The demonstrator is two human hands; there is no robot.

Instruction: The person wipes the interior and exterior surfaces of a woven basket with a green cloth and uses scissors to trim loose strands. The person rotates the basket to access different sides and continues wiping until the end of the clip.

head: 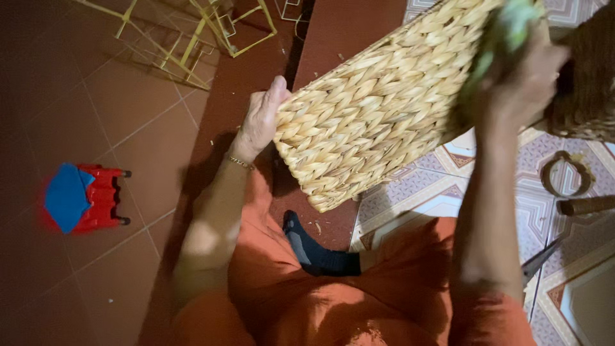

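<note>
The left hand grips the lower left corner of a pale woven basket, thumb lying along its edge, a thin bracelet at the wrist. The right hand presses a green cloth against the basket's upper right part, fingers closed on it. The basket is held up, tilted, above the person's lap in orange clothing. Below it a dark sock shows. On the brown floor stand a red stool with a blue cloth and yellow wire frames; a woven ring lies on the patterned tiles.

Dim red-brown tiled floor, patterned tiles at right, red plastic stool, yellow wire frames
</note>
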